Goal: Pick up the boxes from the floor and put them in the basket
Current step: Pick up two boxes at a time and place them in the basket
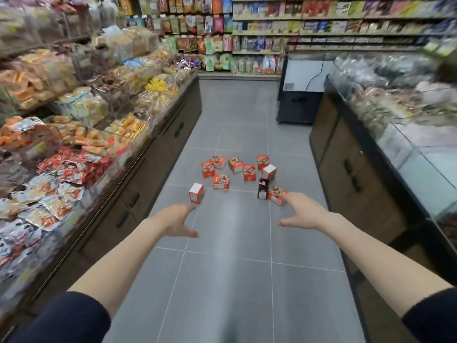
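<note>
- Boxes [220, 181]: 10 small cartons, 9 red and 1 black [262, 189], lie scattered on the grey tiled floor [235, 243] in mid-aisle. Some stand upright and some are tipped, and none is stacked, which suggests a spill rather than a display.
- Nearest boxes: 1 red box [196, 193] sits apart at the near left. Another [276, 197] lies tilted just beside the black box at the near right.
- Right hand [300, 211]: fingers spread wide, holding nothing. Its fingertips overlap the near-right box in this view; contact cannot be told.
- Left hand [176, 220]: likewise spread and empty, palm turned inward, short of the near-left box.
- Judgement: each arm points at its own nearest box, so a 2-handed pickup looks likely; no box is lifted yet.
- Basket: not in view.
- Surroundings: snack shelves [74, 144] line the left side and a glass counter [408, 144] the right, leaving a narrow aisle.
</note>
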